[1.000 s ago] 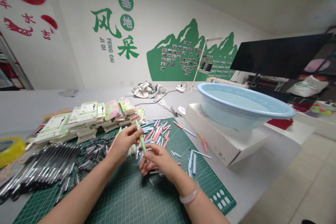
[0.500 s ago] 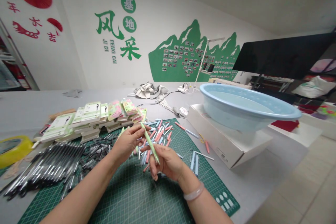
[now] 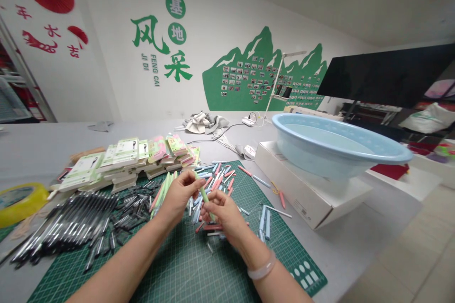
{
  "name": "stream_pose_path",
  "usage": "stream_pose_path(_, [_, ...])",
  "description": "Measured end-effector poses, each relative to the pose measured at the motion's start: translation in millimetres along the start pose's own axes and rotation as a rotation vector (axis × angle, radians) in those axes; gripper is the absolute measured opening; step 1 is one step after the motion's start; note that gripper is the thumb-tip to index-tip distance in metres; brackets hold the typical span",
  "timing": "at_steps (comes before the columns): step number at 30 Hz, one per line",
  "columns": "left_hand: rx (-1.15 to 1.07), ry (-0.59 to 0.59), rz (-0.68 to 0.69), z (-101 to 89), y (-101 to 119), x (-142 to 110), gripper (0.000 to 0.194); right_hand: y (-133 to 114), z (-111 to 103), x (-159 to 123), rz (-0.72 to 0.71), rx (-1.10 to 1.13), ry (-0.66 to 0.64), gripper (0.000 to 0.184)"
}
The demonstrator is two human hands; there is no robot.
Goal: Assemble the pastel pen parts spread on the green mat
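Note:
A light green pen (image 3: 204, 194) is held between my two hands above the green cutting mat (image 3: 170, 265). The fingers of my left hand (image 3: 182, 193) pinch its upper part. My right hand (image 3: 224, 212) grips the lower part with thumb and fingers, hiding that end. Behind and below my hands lies a loose pile of pink, blue and white pen parts (image 3: 216, 181). Several light green pens (image 3: 165, 189) lie just left of my left hand, partly covered by it.
Black pens (image 3: 71, 222) lie in a row at the left, beside small black parts (image 3: 137, 203). Stacked boxes (image 3: 121, 154) and yellow tape (image 3: 23, 203) are behind. A blue basin (image 3: 334, 147) rests on a white box (image 3: 302, 189). Blue pen parts (image 3: 265, 222) lie right.
My hands have drawn closer together along the green pen, and more of it is covered by my fingers. The right hand closed around the lower end. The view has shifted slightly left.

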State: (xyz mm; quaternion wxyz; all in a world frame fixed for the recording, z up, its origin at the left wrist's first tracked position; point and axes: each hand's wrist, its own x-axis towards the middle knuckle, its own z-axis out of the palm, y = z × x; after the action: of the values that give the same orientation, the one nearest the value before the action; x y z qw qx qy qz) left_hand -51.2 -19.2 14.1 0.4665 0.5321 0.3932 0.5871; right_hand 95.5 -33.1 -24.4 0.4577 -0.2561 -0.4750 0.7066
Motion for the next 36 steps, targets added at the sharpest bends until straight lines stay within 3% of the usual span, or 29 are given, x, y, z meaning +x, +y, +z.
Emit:
stream_pose_path(3, [-0.044, -0.034, -0.010, -2.0, 1.5, 0.7, 0.026, -3.8, -0.5, -1.2, 0.094, 0.098, -0.081, 0.036])
stream_pose_path(9, [-0.040, -0.031, 0.015, -3.5, 2.6, -0.1, 0.026, -2.6, 1.3, -1.0, -0.073, 0.125, 0.045, 0.031])
stream_pose_path(14, [-0.034, -0.023, -0.012, -2.2, 1.3, -0.8, 0.026, -4.5, 4.4, -3.1, 0.098, 0.154, -0.132, 0.031])
stream_pose_path(18, [-0.010, 0.002, -0.007, -0.1, 1.6, -1.8, 0.026, -4.0, 4.8, -2.2, -0.047, 0.117, -0.006, 0.022])
stream_pose_path(24, [-0.022, -0.003, -0.025, 1.5, 3.8, -2.3, 0.026, -3.9, 2.0, -2.2, 0.119, 0.144, -0.069, 0.031])
stream_pose_path(28, [0.010, 0.007, 0.003, 2.1, 4.7, -2.2, 0.025, -3.3, 3.1, -1.9, 0.014, 0.179, 0.033, 0.029])
stream_pose_path(32, [-0.004, 0.000, -0.007, 2.4, 4.6, -2.5, 0.025, -3.0, 5.4, -2.1, 0.098, 0.203, -0.039, 0.032])
stream_pose_path(36, [0.022, 0.030, 0.020, 2.8, 5.3, -3.4, 0.026, -2.1, 3.8, -0.7, 0.052, 0.174, 0.038, 0.029])
